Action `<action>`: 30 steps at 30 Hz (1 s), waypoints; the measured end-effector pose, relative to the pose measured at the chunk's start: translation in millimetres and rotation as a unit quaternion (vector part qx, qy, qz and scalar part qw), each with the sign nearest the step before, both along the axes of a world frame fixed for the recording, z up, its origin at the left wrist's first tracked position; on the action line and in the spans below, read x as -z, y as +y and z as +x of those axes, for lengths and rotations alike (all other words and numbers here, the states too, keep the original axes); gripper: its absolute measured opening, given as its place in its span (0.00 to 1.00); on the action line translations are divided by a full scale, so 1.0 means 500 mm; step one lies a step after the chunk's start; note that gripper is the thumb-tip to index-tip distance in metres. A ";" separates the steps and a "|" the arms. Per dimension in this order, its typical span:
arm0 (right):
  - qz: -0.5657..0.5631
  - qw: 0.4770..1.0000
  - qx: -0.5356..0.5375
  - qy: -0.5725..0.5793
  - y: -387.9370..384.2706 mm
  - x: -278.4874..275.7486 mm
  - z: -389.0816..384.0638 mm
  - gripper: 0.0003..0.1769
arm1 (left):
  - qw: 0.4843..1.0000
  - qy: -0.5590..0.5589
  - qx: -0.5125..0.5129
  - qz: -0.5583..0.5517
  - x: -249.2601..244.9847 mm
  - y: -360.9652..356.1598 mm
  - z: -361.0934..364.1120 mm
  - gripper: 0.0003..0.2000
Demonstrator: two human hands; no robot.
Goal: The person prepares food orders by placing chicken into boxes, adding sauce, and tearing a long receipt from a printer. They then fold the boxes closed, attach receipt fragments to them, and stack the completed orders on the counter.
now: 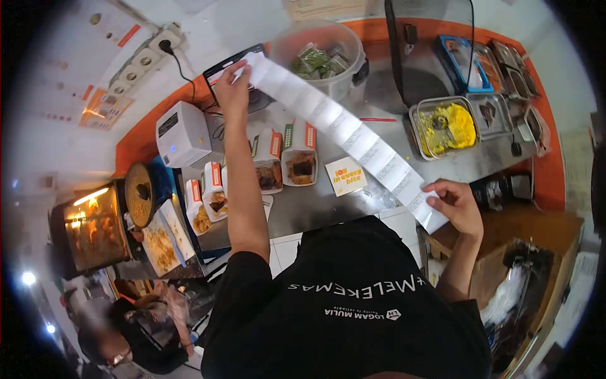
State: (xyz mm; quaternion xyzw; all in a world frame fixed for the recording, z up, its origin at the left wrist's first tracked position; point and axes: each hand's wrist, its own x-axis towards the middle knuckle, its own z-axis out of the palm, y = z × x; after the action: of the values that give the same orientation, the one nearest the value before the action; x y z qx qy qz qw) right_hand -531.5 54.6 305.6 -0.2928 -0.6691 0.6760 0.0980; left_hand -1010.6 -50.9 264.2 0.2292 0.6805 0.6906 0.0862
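Note:
A long white strip of printed receipts (344,129) stretches diagonally above the steel counter. Its upper end is pinched by my left hand (232,93), near a dark tablet-like device. My right hand (459,205) grips the lower end between thumb and fingers, close to the counter's front edge. Under and beside my left forearm stand several open food boxes (299,165) with brown food in them. A square card (346,175) with orange lettering lies below the strip. The white box-shaped machine (183,134) sits left of my left forearm.
A clear tub (344,79) of green packets stands at the back. To the right is a metal tray (426,129) of yellow food. A red pen (379,119) lies on the counter. At left are a lit glass cabinet (95,230) and a cutting board (165,243); another person (142,335) is beyond.

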 end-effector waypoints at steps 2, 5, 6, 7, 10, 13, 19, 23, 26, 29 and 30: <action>-0.022 0.999 -0.017 -0.023 0.023 0.008 0.032 0.15 | 0.998 -0.004 0.050 0.027 0.014 0.012 -0.009 0.13; -0.039 0.998 -0.044 0.005 0.043 0.018 0.061 0.20 | 0.997 -0.007 0.071 0.041 -0.001 0.023 0.019 0.17; -0.038 0.998 -0.049 -0.007 0.051 0.025 0.071 0.21 | 0.997 -0.008 0.059 0.046 -0.002 0.024 0.028 0.17; -0.034 0.998 -0.053 -0.002 0.055 0.032 0.077 0.22 | 0.996 -0.006 0.072 0.044 -0.004 0.024 0.033 0.18; -0.033 0.997 -0.061 -0.020 0.072 0.036 0.082 0.23 | 0.997 0.003 0.071 0.043 -0.027 0.026 0.049 0.20; -0.055 0.996 -0.069 0.003 0.088 0.049 0.079 0.24 | 0.994 0.005 0.084 0.071 -0.038 0.024 0.055 0.20; -0.076 0.995 -0.068 0.005 0.113 0.052 0.065 0.23 | 0.996 0.022 0.063 0.053 -0.037 0.016 0.053 0.20; -0.058 0.995 -0.086 0.009 0.131 0.057 0.057 0.23 | 0.995 0.026 0.059 0.071 -0.019 0.013 0.052 0.20; -0.058 0.994 -0.091 -0.002 0.145 0.078 0.062 0.23 | 0.994 0.019 0.066 0.082 -0.022 0.001 0.065 0.21; -0.065 0.993 -0.096 -0.025 0.146 0.084 0.054 0.22 | 0.991 0.022 0.099 0.082 -0.032 -0.013 0.077 0.24; -0.071 0.992 -0.096 -0.044 0.145 0.083 0.052 0.22 | 0.992 0.022 0.094 0.081 -0.032 -0.016 0.081 0.24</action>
State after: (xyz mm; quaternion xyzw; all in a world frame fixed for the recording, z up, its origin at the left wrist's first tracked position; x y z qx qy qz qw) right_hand -505.6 126.9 264.1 -0.2628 -0.6484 0.7143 -0.0177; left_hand -970.4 -59.1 280.2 0.3137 0.5994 0.7271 0.1169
